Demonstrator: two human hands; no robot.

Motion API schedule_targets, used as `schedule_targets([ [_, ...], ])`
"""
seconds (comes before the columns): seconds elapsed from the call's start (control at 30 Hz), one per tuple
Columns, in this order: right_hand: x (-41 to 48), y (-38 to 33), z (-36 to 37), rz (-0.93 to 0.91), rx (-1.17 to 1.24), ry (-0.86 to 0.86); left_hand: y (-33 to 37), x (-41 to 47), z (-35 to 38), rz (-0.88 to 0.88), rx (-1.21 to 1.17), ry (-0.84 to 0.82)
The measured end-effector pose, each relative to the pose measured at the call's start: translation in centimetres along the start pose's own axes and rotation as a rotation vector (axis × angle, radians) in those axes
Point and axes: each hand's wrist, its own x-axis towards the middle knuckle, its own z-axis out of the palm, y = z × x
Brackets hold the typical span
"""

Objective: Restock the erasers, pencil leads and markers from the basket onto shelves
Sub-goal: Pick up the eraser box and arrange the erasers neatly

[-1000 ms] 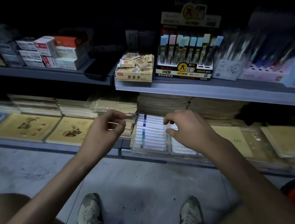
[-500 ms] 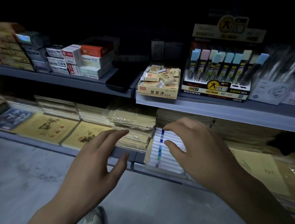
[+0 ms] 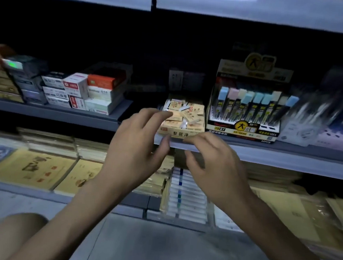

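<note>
Two empty hands at centre frame: left hand [image 3: 136, 145] loosely spread, fingertips at the left corner of the eraser box [image 3: 190, 121], possibly touching, hard to tell through the blur; right hand [image 3: 215, 164] slackly curled, holding nothing, before the shelf edge [image 3: 278, 157] just below. Pencil lead display [image 3: 248, 113] just right of the box; marker tray [image 3: 187, 197] lower centre.

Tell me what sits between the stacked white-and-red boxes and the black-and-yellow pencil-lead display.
Head view: an open yellow cardboard box of erasers, next to the lead display; the stretch toward the stacked boxes is dark.
</note>
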Motion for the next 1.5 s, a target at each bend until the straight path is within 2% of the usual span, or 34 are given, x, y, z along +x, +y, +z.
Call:
schedule_targets([
  [0.23,-1.9,-1.7,-1.4,0.14,0.039,-0.001,-0.2,-2.1,-1.0,-0.034,0.072,-0.06],
  [0.47,-2.3,-3.4,-2.7,0.169,0.083,0.002,1.2,-4.0,-1.1,-0.035,0.142,-0.1],
  [0.63,-1.4,-2.4,-2.5,0.147,0.015,-0.032,-0.3,-3.8,-0.4,-0.022,0.208,-0.147],
  [0.87,1.3,1.9,1.1,0.064,-0.226,0.022,-3.8,-1.1,3.2,0.071,0.227,-0.123],
  [1.03,2.2,3.2,2.3,0.01,-0.246,0.054,-4.9,0.5,4.6,0.126,0.209,-0.057],
  [1.37,2.9,1.0,0.1,0.063,-0.219,-0.057,-3.2,1.7,2.0,0.048,0.237,-0.125],
  [1.43,1.9,0.9,-0.3,0.061,-0.173,-0.068,-2.3,0.8,1.0,0.018,0.195,-0.148],
  [1.5,0.9,0.9,-0.8,0.056,-0.101,-0.064,-1.6,0.0,0.0,-0.074,0.037,-0.175],
])
